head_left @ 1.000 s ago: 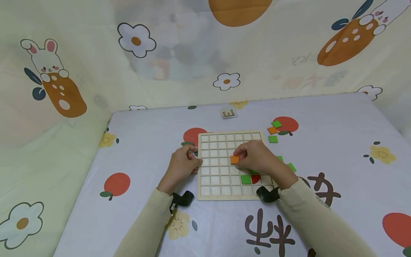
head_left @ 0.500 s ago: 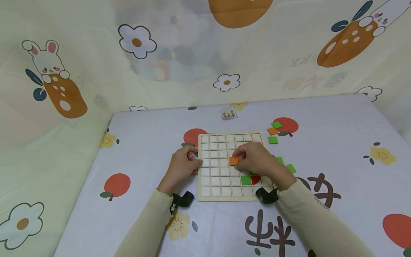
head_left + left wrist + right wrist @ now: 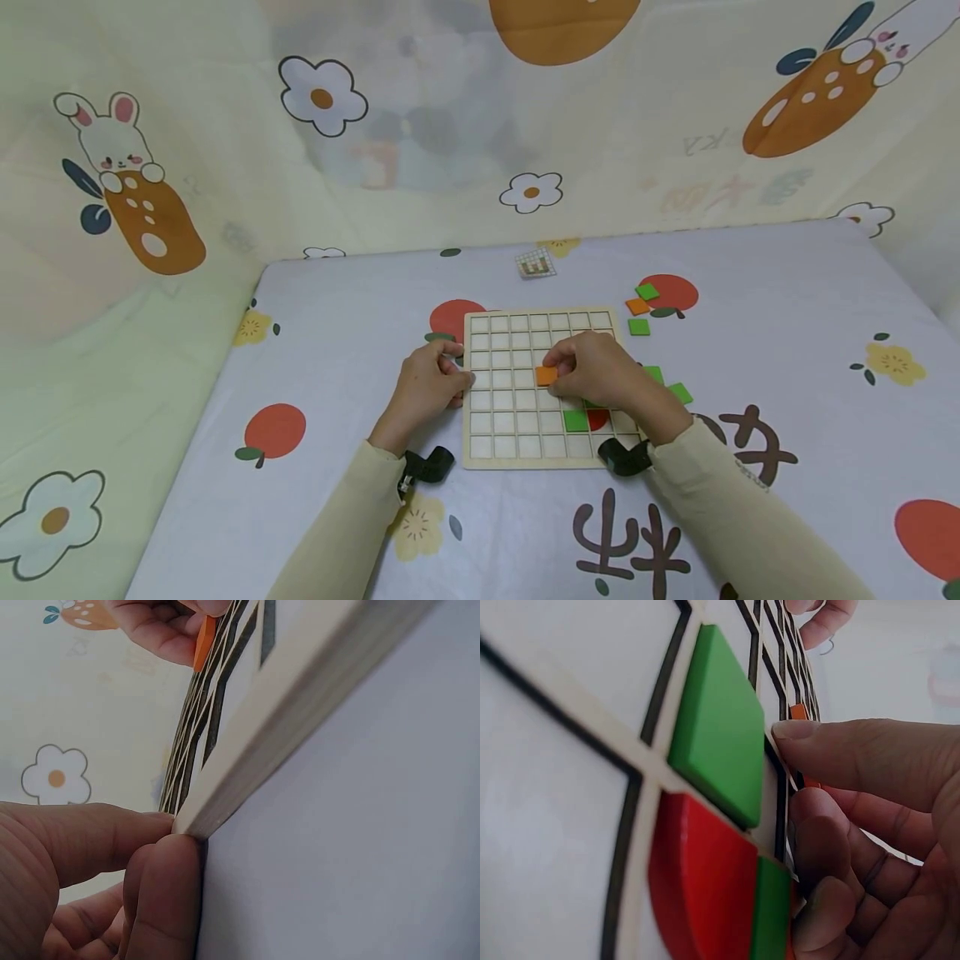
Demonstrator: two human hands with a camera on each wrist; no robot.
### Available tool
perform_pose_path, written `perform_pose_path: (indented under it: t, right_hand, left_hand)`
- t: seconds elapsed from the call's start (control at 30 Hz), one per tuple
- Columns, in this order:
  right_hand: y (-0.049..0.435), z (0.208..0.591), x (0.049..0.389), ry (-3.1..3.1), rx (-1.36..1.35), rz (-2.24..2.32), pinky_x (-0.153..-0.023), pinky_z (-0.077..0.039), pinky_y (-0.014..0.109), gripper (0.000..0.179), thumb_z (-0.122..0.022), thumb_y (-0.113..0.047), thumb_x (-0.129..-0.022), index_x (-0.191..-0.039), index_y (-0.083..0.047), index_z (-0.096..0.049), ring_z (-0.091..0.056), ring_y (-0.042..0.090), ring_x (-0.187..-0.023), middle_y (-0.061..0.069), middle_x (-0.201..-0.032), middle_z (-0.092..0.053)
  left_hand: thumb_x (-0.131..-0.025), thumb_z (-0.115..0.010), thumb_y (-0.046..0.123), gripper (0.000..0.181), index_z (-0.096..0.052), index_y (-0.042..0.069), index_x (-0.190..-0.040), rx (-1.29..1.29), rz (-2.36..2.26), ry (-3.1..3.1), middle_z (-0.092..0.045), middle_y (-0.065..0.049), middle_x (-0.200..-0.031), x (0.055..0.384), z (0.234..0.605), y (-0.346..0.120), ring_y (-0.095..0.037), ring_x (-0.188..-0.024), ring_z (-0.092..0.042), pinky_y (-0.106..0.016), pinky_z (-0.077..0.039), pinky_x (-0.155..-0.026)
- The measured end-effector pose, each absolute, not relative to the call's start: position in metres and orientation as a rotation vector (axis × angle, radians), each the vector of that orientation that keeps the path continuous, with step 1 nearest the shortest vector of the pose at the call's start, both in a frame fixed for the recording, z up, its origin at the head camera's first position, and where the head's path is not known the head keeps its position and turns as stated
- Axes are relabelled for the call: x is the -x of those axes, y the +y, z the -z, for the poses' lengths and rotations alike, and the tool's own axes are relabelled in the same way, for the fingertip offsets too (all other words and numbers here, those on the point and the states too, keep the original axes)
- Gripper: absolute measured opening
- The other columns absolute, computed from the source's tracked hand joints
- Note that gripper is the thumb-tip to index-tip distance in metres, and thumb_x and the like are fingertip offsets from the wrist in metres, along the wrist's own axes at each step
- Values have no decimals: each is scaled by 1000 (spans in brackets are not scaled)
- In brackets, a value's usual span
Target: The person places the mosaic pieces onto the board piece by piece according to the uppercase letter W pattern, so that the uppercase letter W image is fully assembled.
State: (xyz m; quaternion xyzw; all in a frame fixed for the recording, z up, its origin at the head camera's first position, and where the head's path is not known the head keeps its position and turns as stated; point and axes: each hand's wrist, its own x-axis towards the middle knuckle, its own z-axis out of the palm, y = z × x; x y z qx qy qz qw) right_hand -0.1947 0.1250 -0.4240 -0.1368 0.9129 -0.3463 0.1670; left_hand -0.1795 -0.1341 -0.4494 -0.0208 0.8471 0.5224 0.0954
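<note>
In the head view, a pale wooden grid board [image 3: 525, 464] lies on the table. My left hand [image 3: 427, 379] pinches its left edge; the left wrist view shows thumb and finger [image 3: 161, 900] right at the corner of the rim. My right hand [image 3: 600, 367] holds an orange square tile [image 3: 545, 376] by its right side, over cells near the board's middle. Below that hand, a green tile [image 3: 575, 421] and a red piece with a curved side [image 3: 597, 419] sit in cells. Another green tile [image 3: 769, 907] shows beside the red one in the right wrist view, partly hidden.
Loose green tiles [image 3: 639, 327] and an orange one [image 3: 637, 307] lie beyond the board's upper right corner. More green tiles [image 3: 679, 393] are right of the board, near my right wrist. A small card printed with a grid pattern [image 3: 536, 264] lies at the back of the table.
My right hand and the orange tile have shifted very slightly left over the board, then stayed still. The left hand has kept its place at the board's edge.
</note>
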Motion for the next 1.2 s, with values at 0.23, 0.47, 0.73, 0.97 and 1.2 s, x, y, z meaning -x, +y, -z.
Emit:
perform_pose_path:
  t: [0.23, 0.47, 0.73, 0.97, 1.2]
  right_hand:
    - [126, 424, 194, 2590, 391, 992, -68, -46, 31, 21, -82, -6, -84, -105, -5, -76, -56, 19, -77, 3, -79, -62]
    - [126, 425, 195, 2602, 398, 980, -69, -46, 31, 22, -82, -7, -84, -106, -6, -77, -56, 19, -78, 2, -80, -62]
    - [126, 426, 195, 2600, 403, 988, -68, -46, 31, 23, -82, -7, -84, -107, -5, -76, -55, 18, -76, 2, -78, -61]
    - [129, 426, 194, 2617, 427, 1031, -66, -45, 31, 26, -80, -10, -88, -113, -5, -76, -55, 18, -77, 1, -80, -62]
    - [149, 416, 185, 2687, 385, 1122, -79, -51, 35, 28, -72, -22, -97, -120, -7, -76, -61, 21, -90, 2, -98, -70]
  left_hand:
    - [-91, -76, 5, 36, -64, 0, -124, 76, -1548, 2506, -62, -8, -78, 179, 449, -133, -14, -54, -61, -24, -54, -53]
    - [-91, -75, 4, 35, -64, -1, -124, 76, -1548, 2510, -63, -8, -78, 179, 448, -133, -14, -54, -61, -23, -55, -54]
    - [-91, -75, 4, 35, -64, -1, -124, 72, -1550, 2508, -63, -8, -78, 179, 449, -133, -14, -53, -61, -23, -54, -53]
    - [-91, -75, 3, 36, -64, -1, -124, 70, -1551, 2506, -63, -8, -77, 179, 447, -132, -13, -53, -61, -23, -53, -53]
    - [-91, -75, 3, 36, -64, -1, -124, 75, -1542, 2518, -63, -8, -78, 179, 448, -132, -14, -53, -61, -23, -54, -53]
